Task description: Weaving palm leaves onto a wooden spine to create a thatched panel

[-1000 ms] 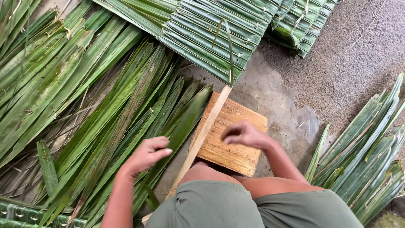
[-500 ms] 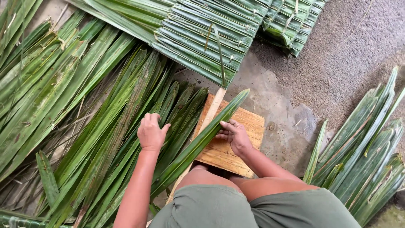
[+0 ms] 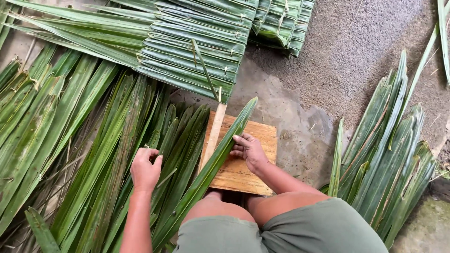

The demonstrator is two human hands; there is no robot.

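The right hand has its fingers stretched out flat and close together, fingertips pressing against one long green palm leaf that lies slantwise across a single wooden board. The leaf's tip points up and away past the fingertips; its other end runs down towards the person's knees. Just beyond that leaf, on its far side from the right fingers, one pale wooden slat lies on the board's left edge.

The left hand is curled, its fingers bent in and closing on a thin strip among the loose leaves; exactly what they pinch cannot be made out. These leaves are spread thickly under and around the left fingers, too many and too overlapped to count.

Above both hands lie two stitched leaf panels: a broad one straight ahead of the fingers, and a narrower stack further to the right. Well off to the right of the right hand rests one more heap of leaves on the grey floor.
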